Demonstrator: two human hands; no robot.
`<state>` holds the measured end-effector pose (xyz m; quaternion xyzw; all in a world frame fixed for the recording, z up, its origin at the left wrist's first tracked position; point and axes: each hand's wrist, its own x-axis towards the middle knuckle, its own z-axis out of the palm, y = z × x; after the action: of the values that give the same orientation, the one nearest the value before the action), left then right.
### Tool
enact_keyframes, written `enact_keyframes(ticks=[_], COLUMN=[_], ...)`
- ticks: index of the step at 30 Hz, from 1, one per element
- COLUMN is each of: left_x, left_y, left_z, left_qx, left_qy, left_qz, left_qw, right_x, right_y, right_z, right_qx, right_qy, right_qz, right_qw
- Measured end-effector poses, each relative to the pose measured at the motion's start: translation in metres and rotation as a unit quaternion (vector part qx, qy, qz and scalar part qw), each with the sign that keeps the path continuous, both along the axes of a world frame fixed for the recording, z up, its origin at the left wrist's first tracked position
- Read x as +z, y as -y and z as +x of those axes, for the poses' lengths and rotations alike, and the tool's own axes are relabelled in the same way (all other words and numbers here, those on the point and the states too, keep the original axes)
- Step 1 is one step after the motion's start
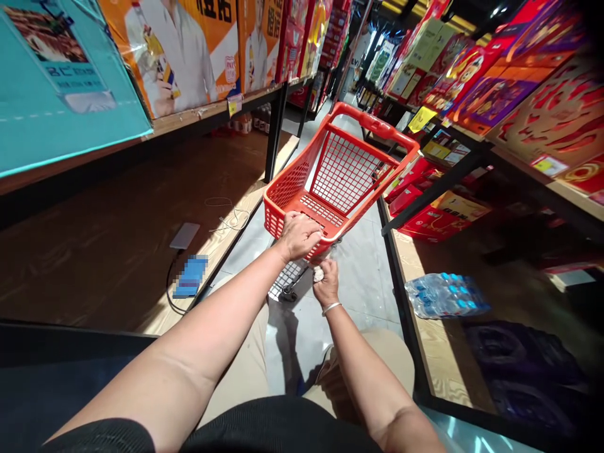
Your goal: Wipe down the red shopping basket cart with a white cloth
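Observation:
A red plastic shopping cart (302, 200) stands in the aisle in front of me, its basket holding nothing that I can see. My left hand (299, 236) is closed over the near rim of the basket, fingers curled to the inside. Just below that rim, my right hand (327, 286) is closed around a small crumpled whitish wad (318, 274), perhaps a cloth or tissue. A bracelet circles the right wrist. Under the basket, the cart's lower wire rack (287, 280) and a dark wheel show.
Shelving flanks both sides. On the left low shelf (221, 255) lie a phone (191, 277), a white power bank (184, 236) and cables. Bottled water in plastic wrap (446, 296) and red gift boxes (436, 220) sit on the right low shelf. Large cartons (193, 56) fill the upper left shelf.

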<state>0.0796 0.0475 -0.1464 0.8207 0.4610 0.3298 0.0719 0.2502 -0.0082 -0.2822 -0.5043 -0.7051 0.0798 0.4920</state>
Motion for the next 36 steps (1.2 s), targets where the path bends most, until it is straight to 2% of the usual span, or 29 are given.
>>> enact_keyframes(ticks=[2,5,7,8,11,13,15,18,20,22,24,26,28,32,34,36], left_x=[0.001,0.004,0.006,0.007,0.01,0.011,0.012,0.013,0.013,0.013,0.013,0.013,0.013,0.013,0.015,0.018], left_y=[-0.001,-0.001,0.001,0.002,0.006,0.008,0.011,0.012,0.012,0.011,0.009,0.008,0.006,0.002,0.003,0.006], left_z=[-0.001,-0.003,-0.003,-0.003,-0.002,-0.004,-0.007,-0.017,-0.025,-0.032,-0.038,-0.041,-0.041,-0.041,-0.039,-0.036], left_qx=[-0.001,-0.004,-0.008,-0.012,-0.024,-0.033,-0.04,-0.04,-0.032,-0.027,-0.022,-0.018,-0.014,0.006,0.012,0.008], left_qy=[-0.002,-0.001,0.002,0.004,0.011,0.014,0.022,0.029,0.029,0.028,0.026,0.023,0.02,0.011,-0.002,-0.017], left_qz=[-0.003,-0.006,-0.008,-0.01,-0.014,-0.019,-0.024,-0.029,-0.027,-0.024,-0.021,-0.022,-0.021,-0.014,-0.017,-0.024], left_qw=[1.0,1.0,1.0,1.0,1.0,0.999,0.999,0.998,0.999,0.999,0.999,0.999,0.999,1.0,1.0,1.0], right_x=[0.031,0.091,0.123,0.134,0.148,0.148,0.152,0.17,0.186,0.196,0.197,0.187,0.166,0.118,0.106,0.105], right_y=[-0.008,-0.017,-0.019,-0.02,-0.032,-0.054,-0.087,-0.142,-0.172,-0.191,-0.195,-0.184,-0.158,-0.083,-0.052,-0.035], right_z=[0.016,0.035,0.037,0.035,0.03,0.037,0.056,0.098,0.123,0.136,0.132,0.113,0.081,0.009,-0.016,-0.027], right_qx=[-0.033,-0.078,-0.056,-0.022,0.106,0.116,0.056,-0.05,-0.096,-0.121,-0.117,-0.106,-0.112,-0.107,-0.091,-0.064], right_qy=[-0.026,-0.065,-0.044,-0.008,0.136,0.197,0.211,0.226,0.232,0.22,0.198,0.161,0.105,0.019,0.0,-0.009], right_qz=[0.02,0.109,0.165,0.172,0.137,0.117,0.111,0.093,0.082,0.071,0.049,0.029,0.035,0.101,0.113,0.12], right_qw=[0.999,0.989,0.984,0.985,0.975,0.967,0.97,0.968,0.965,0.965,0.972,0.981,0.988,0.989,0.989,0.991])
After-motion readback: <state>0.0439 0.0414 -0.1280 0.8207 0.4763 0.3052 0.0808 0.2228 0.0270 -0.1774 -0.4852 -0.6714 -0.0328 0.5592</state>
